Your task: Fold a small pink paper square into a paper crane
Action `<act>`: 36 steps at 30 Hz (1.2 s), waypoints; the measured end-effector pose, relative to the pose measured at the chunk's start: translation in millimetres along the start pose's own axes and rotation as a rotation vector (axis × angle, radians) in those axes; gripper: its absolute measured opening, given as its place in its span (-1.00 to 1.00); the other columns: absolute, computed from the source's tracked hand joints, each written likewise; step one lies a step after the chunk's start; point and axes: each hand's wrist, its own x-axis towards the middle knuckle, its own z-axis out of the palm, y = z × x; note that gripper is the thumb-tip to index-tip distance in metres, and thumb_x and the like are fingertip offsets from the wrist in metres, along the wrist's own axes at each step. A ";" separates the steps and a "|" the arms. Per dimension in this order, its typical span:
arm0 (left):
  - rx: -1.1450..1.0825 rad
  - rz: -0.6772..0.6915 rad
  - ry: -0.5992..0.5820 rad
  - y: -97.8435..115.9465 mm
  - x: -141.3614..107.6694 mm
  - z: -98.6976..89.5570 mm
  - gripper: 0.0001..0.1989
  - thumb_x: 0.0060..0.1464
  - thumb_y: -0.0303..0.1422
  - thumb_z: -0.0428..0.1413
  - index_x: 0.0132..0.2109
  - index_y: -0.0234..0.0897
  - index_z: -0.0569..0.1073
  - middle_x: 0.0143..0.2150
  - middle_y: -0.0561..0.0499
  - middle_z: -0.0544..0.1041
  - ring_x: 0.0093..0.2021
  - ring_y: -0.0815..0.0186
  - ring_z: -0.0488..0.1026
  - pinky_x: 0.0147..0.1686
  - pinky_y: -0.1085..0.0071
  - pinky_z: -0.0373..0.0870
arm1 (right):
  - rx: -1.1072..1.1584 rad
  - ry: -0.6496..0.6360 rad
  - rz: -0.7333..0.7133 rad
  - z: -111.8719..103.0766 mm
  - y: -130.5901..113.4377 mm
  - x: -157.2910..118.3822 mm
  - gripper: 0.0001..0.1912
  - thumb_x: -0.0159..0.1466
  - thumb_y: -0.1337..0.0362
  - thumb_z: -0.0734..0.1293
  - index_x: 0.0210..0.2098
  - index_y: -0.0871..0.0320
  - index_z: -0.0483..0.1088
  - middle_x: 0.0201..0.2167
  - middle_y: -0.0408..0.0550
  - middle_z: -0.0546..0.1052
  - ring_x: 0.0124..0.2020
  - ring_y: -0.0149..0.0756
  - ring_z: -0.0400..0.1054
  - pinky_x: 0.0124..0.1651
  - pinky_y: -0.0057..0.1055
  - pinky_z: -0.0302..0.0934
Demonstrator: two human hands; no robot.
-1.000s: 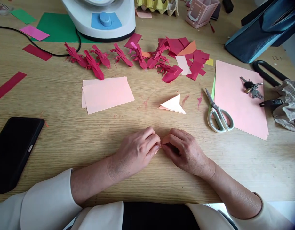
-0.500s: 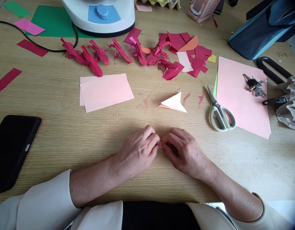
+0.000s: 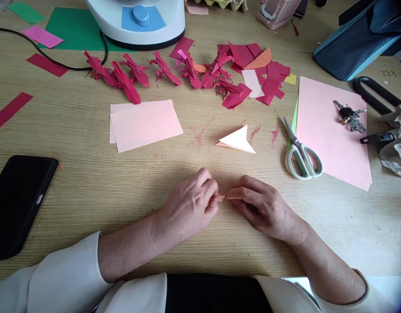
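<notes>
Pink paper strip (image 3: pixel 227 195), small and partly folded, sits at lower centre of frame, pinched between left hand (image 3: pixel 187 208) and right hand (image 3: pixel 262 208), fingertips closed on its ends. Judged light, limp, easily creased; best gripped at edges.

This looks like a craft corner in a home, set up on a wooden table (image 3: pixel 89 182). Coloured paper scraps (image 3: pixel 259 74) and folded red paper figures (image 3: pixel 125 80) lie scattered beside scissors (image 3: pixel 301 152) and a stack of pink sheets (image 3: pixel 331 134). Everyday belongings sit among them: a bunch of keys (image 3: pixel 350 118), a black phone (image 3: pixel 18 200), and the base of a white appliance (image 3: pixel 138 21), possibly a fan.
</notes>
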 end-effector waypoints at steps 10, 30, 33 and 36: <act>0.020 -0.009 -0.035 -0.7 1.2 -2.4 -0.90 0.19 -0.44 0.03 -0.32 -0.29 0.38 -0.26 -0.01 0.40 -0.36 0.35 0.36 -0.39 0.40 0.29 | -0.161 -0.042 -0.127 -1.2 0.2 -1.6 -0.64 0.37 0.41 0.22 0.11 0.02 0.42 -0.24 0.00 0.49 -0.29 -0.25 0.38 -0.24 -0.28 0.32; 0.083 -0.011 -0.046 2.1 4.7 -1.5 -0.88 0.17 -0.41 0.03 -0.35 -0.28 0.37 -0.26 -0.01 0.40 -0.38 0.34 0.36 -0.40 0.39 0.29 | -0.130 -0.051 -0.144 -4.4 -0.1 -1.1 -0.66 0.36 0.45 0.23 0.07 0.08 0.44 -0.24 0.03 0.50 -0.28 -0.23 0.38 -0.25 -0.29 0.32; 0.090 -0.013 -0.049 1.8 5.1 -1.0 -0.89 0.17 -0.42 0.03 -0.35 -0.28 0.36 -0.25 -0.02 0.41 -0.36 0.32 0.38 -0.39 0.37 0.29 | -0.165 -0.065 -0.156 -4.0 0.0 -1.7 -0.68 0.36 0.44 0.23 0.05 0.11 0.44 -0.26 0.03 0.49 -0.29 -0.23 0.36 -0.25 -0.28 0.31; 0.093 -0.024 -0.071 2.0 6.0 -1.8 -0.90 0.16 -0.42 0.03 -0.34 -0.27 0.36 -0.25 -0.01 0.41 -0.36 0.32 0.38 -0.40 0.37 0.28 | -0.200 -0.077 -0.166 -3.0 0.7 -3.5 -0.69 0.37 0.44 0.22 0.06 0.14 0.44 -0.24 0.05 0.49 -0.28 -0.23 0.35 -0.24 -0.27 0.30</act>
